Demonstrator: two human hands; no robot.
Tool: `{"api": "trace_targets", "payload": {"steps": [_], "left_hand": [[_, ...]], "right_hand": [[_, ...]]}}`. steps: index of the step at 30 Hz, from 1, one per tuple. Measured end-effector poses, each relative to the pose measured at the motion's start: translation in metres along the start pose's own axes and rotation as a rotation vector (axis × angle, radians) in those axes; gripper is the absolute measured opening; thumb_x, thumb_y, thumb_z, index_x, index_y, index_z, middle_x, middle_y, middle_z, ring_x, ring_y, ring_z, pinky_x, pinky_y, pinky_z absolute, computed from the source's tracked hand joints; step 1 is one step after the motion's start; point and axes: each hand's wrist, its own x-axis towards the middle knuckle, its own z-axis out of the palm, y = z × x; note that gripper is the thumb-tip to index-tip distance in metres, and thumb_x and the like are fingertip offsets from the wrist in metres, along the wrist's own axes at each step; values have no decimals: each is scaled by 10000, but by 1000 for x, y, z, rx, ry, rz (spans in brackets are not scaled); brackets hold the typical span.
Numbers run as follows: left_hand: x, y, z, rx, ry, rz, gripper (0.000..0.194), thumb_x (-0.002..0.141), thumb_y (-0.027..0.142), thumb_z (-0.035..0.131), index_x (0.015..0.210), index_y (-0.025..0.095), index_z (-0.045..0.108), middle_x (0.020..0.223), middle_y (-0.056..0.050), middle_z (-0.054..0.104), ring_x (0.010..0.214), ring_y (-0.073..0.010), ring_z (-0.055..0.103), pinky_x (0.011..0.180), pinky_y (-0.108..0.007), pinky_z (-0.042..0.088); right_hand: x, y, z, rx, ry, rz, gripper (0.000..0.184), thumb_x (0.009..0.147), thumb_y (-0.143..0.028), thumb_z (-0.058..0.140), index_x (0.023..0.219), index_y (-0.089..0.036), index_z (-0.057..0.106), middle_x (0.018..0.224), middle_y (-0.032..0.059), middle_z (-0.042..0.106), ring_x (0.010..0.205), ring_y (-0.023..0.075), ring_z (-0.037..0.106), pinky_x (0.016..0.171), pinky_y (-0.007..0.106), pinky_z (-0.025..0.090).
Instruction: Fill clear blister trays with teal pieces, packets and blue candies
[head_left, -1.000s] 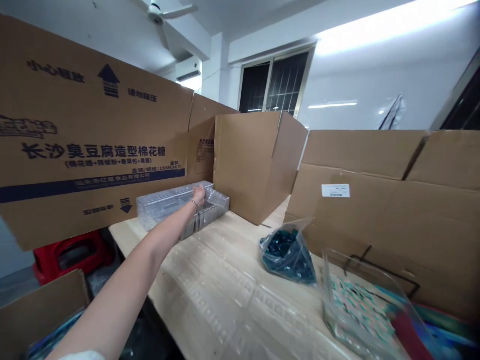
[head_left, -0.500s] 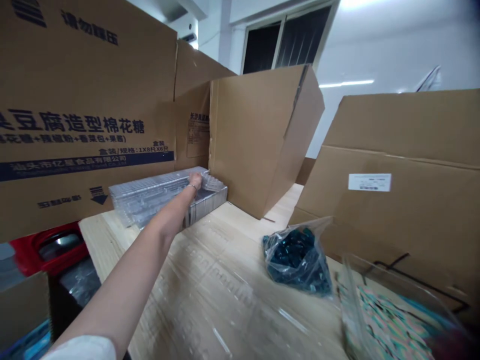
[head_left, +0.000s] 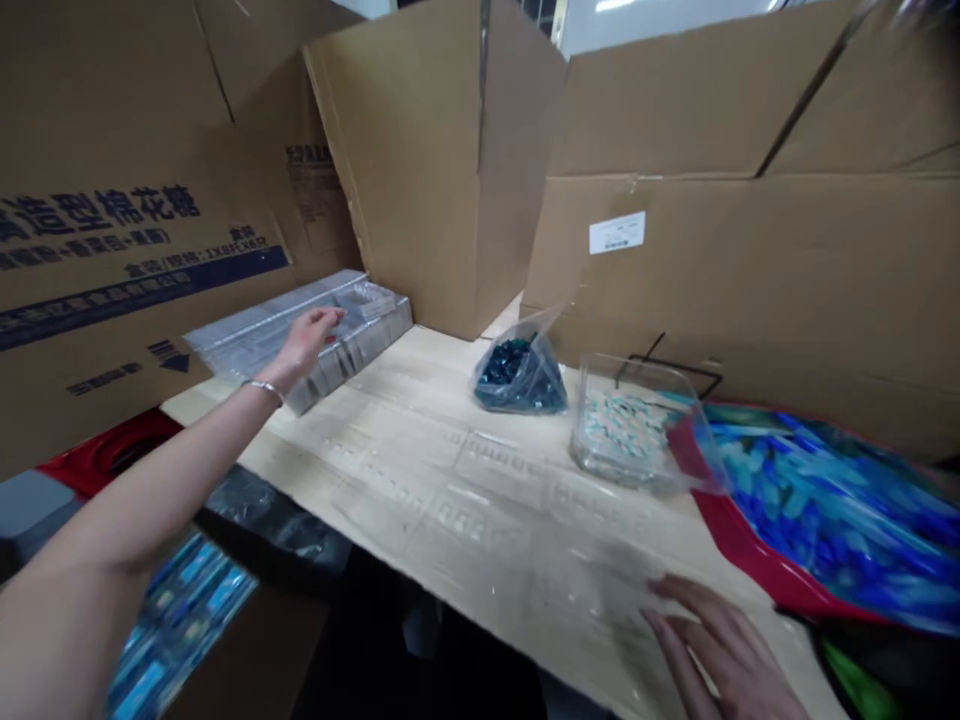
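Two hands in view. Grip status?

— Left hand (head_left: 311, 340): fingers loosely curled over a stack of clear plastic trays (head_left: 259, 335), which lies at the table's far left. Not clenched. Contact with the trays can't be told.

— Right hand (head_left: 720, 650)?

— Released, fingers spread, holding nothing, on or just over the near edge of the wooden tabletop (head_left: 450, 480).

— Nearest items?

— Clear plastic tub (head_left: 622, 440) of small teal-and-white pieces, far right of that hand. Just right of the tub, a blue-and-red printed bag (head_left: 832, 510). Left of the tub, a plastic bag (head_left: 520, 378) of dark teal pieces.

— Backdrop?

— Cardboard cartons (head_left: 442, 170) stand along the far side, with the trays against a printed carton (head_left: 135, 240).
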Motion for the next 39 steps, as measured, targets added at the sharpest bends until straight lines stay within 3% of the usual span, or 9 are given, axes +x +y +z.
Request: {"api": "trace_targets", "payload": {"steps": [4, 7, 10, 12, 15, 20, 25, 33, 39], "left_hand": [[-91, -19, -13, 234, -241, 107, 257, 741, 356, 600, 885, 152, 662, 961, -65, 661, 962, -186, 549, 896, -263, 374], [-125, -43, -14, 356, -385, 220, 343, 710, 377, 632, 979, 166, 657, 1123, -92, 624, 1142, -222, 481, 1009, -287, 280], [-121, -69, -6, 552, -465, 289, 459, 751, 453, 556, 1101, 160, 602, 1257, -118, 536, 1244, -240, 388, 1045, -342, 235], [-108, -83, 4, 791, -539, 280, 526, 817, 495, 420, 1222, 171, 510, 1363, -101, 426, 1302, -230, 297, 1065, -377, 186], [-88, -99, 23, 927, -588, 284, 560, 856, 507, 311, 1308, 191, 410, 1426, -90, 328, 1332, -243, 225, 1072, -443, 132], [-75, -120, 43, 1010, -570, 309, 518, 888, 479, 225, 1270, 215, 453, 1387, -90, 391, 1319, -289, 229, 1036, -573, 41], [-81, -131, 41, 1045, -533, 344, 478, 905, 440, 205, 1240, 228, 473, 1358, -78, 421, 1290, -277, 268, 1031, -584, 50], [-96, -130, 36, 1083, -485, 344, 469, 906, 441, 208, 1255, 247, 453, 1364, -78, 411, 1290, -279, 266, 1036, -554, 90], [-93, -129, 26, 1089, -382, 276, 558, 912, 377, 165, 1379, 85, 251, 1452, -192, 208, 1346, -322, 117, 1049, -512, 95]], "right_hand": [[-18, 6, -1, -44, 101, 21, 269, 842, -347, 443, 1015, -190, 577, 1112, 126, 576, 1056, 282, 532, 863, 447, 440], [-34, -1, 3, -22, 117, 17, 251, 863, -333, 419, 1008, -189, 564, 1091, 121, 573, 998, 251, 556, 831, 411, 453], [-40, -12, 9, -9, 139, -2, 238, 875, -312, 416, 1005, -185, 568, 1080, 109, 577, 977, 226, 568, 814, 372, 469], [-38, -20, 14, 13, 165, -35, 232, 879, -297, 418, 1011, -182, 570, 1074, 101, 584, 984, 213, 571, 823, 349, 477], [-32, -36, 19, 37, 176, -78, 226, 881, -274, 427, 1025, -179, 573, 1083, 95, 587, 993, 201, 574, 826, 324, 491], [-35, -54, 21, 52, 86, -161, 243, 880, -244, 436, 1074, -173, 564, 1121, 101, 573, 1018, 191, 571, 814, 288, 516], [-40, -59, 27, 67, 69, -166, 236, 879, -252, 448, 1071, -174, 562, 1082, 102, 587, 974, 186, 592, 780, 278, 534], [-19, -89, 31, 117, 14, -195, 221, 874, -228, 455, 1059, -179, 567, 1085, 103, 582, 990, 196, 580, 804, 306, 528], [-13, -83, 23, 45, 70, -168, 209, 884, -228, 432, 1024, -174, 576, 1060, 103, 597, 969, 195, 592, 788, 309, 533]]}}
